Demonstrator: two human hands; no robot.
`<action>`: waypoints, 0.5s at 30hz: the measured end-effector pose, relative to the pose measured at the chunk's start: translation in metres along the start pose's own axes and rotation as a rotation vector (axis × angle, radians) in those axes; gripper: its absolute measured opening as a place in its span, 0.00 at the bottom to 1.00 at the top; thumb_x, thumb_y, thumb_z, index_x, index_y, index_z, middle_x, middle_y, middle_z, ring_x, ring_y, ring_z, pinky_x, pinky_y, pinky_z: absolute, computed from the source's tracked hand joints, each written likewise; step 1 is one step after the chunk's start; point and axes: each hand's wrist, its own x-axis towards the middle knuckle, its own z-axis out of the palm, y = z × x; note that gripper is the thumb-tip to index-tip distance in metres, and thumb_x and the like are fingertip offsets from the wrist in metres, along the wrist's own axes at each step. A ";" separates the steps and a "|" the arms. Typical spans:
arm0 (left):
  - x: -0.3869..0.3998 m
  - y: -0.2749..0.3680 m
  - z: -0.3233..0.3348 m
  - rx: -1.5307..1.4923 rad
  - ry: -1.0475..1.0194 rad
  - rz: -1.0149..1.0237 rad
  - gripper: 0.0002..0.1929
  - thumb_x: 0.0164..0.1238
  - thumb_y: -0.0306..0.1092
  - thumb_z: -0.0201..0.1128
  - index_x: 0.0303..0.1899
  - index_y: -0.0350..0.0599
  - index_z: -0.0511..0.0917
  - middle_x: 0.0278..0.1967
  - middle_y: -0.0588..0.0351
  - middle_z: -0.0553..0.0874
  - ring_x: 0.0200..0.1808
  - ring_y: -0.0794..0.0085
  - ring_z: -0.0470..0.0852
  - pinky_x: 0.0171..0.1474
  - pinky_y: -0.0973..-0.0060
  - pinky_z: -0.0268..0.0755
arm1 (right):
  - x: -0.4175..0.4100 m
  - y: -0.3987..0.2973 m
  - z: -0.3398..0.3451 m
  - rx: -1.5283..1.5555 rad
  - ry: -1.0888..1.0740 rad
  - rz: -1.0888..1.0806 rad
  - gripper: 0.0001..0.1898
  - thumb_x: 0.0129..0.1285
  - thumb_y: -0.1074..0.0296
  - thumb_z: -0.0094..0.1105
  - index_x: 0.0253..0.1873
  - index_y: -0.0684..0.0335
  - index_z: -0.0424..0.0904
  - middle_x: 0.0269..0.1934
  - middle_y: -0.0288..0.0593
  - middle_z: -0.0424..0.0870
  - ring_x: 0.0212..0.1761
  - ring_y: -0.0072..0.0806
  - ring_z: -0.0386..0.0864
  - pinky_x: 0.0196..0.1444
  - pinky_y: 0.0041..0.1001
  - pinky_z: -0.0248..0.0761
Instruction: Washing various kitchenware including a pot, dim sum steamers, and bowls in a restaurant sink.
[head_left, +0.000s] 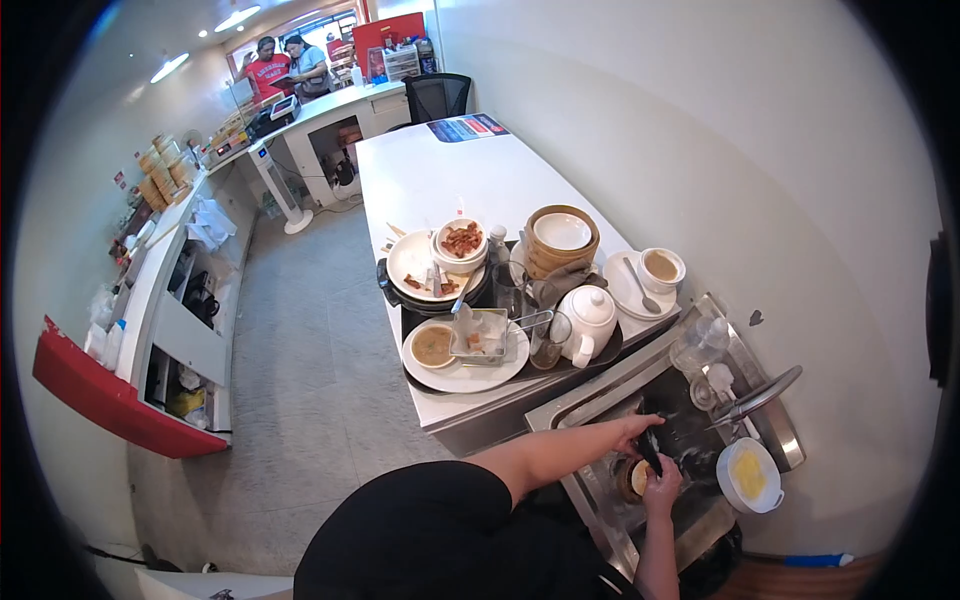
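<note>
Over a stainless steel sink (581, 499), my left hand (634, 435) and my right hand (663, 484) both grip a dark, elongated item (648, 448). What that item is cannot be made out. My left hand has its far end, while my right fingers close around the near end. Below them in the sink lies a round brownish dish or cup (636, 478), partly covered by my right hand. A curved metal faucet (757, 397) reaches over the basin from the wall side.
A white tub (750, 476) with yellow contents sits on the sink's right edge, near clear plastic containers (699, 345). Used dishes crowd the white table's near end: a teapot (589, 319), a bamboo steamer (559, 259), an oval plate (491, 375). Two people (289, 71) stand beyond the far counter.
</note>
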 end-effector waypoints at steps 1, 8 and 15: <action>0.001 -0.003 -0.003 -0.019 0.036 0.018 0.28 0.50 0.52 0.53 0.51 0.48 0.60 0.48 0.51 0.66 0.45 0.55 0.70 0.39 0.57 0.67 | -0.001 -0.001 -0.003 0.007 -0.005 -0.006 0.11 0.47 0.73 0.53 0.38 0.67 0.72 0.35 0.49 0.74 0.41 0.41 0.71 0.45 0.30 0.62; 0.005 -0.015 0.010 0.093 0.030 0.146 0.38 0.49 0.50 0.53 0.60 0.56 0.44 0.55 0.50 0.62 0.50 0.51 0.66 0.42 0.47 0.63 | 0.037 0.075 -0.012 -0.082 -0.451 -0.026 0.25 0.60 0.57 0.40 0.58 0.66 0.54 0.60 0.54 0.51 0.62 0.40 0.49 0.61 0.29 0.43; 0.019 0.006 0.008 0.209 0.140 0.260 0.39 0.51 0.56 0.51 0.61 0.59 0.41 0.58 0.52 0.57 0.56 0.52 0.60 0.46 0.48 0.60 | 0.055 0.044 0.003 0.261 -0.406 -0.154 0.29 0.60 0.60 0.42 0.62 0.62 0.43 0.62 0.49 0.43 0.64 0.38 0.44 0.62 0.29 0.40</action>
